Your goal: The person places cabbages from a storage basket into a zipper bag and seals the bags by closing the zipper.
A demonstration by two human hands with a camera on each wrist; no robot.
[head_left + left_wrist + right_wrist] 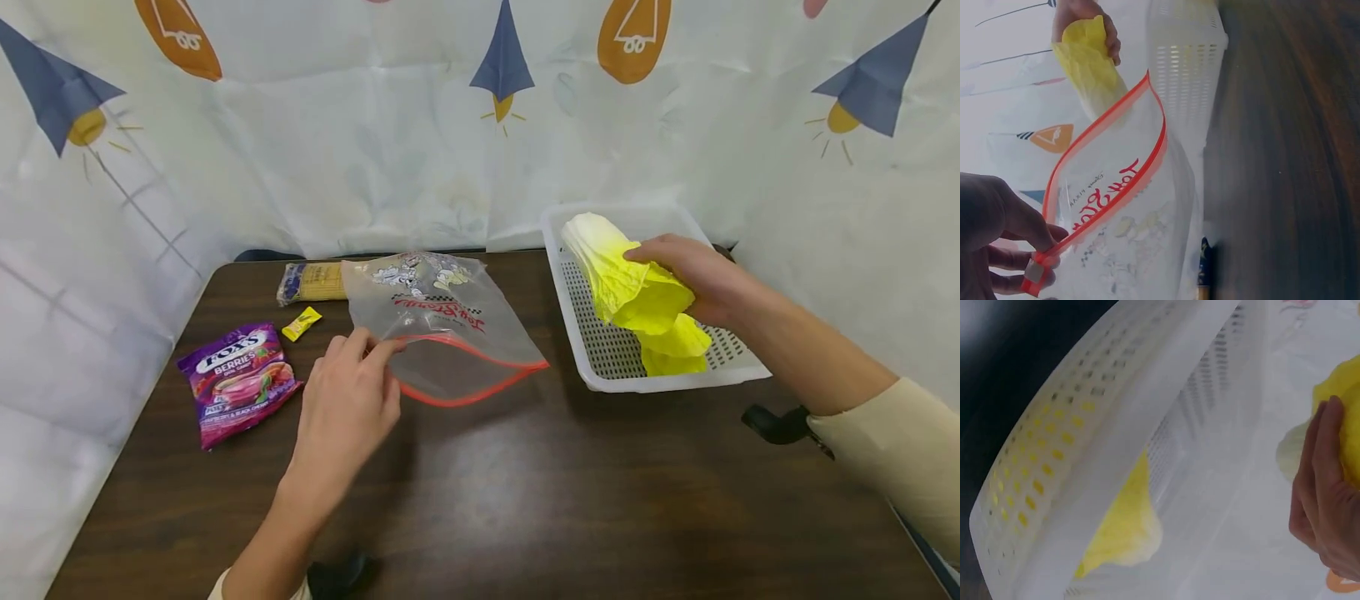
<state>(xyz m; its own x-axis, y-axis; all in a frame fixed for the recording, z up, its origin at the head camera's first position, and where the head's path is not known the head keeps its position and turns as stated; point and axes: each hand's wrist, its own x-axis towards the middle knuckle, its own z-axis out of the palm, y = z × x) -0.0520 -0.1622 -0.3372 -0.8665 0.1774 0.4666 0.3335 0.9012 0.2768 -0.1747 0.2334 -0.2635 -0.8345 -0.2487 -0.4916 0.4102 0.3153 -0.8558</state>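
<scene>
My left hand [348, 400] pinches one end of the red zip edge of a clear zip bag [450, 308] printed with cartoon figures. The bag's mouth gapes towards me, and nothing shows inside it. In my right hand [693, 279] is a yellow cabbage leaf [622, 271] with a white base, held above a white perforated basket [566, 321]. Another yellow leaf [1125, 528] lies inside the basket, seen in the right wrist view. From the left wrist view, the held leaf [1088, 69] appears beyond the bag's mouth.
A purple candy bag [240, 383] lies on the left of the dark wooden table [525, 500]. Near it are a small yellow wrapped sweet [302, 323] and a pack of dry noodles [311, 282], partly behind the zip bag. A patterned white curtain [375, 142] hangs behind.
</scene>
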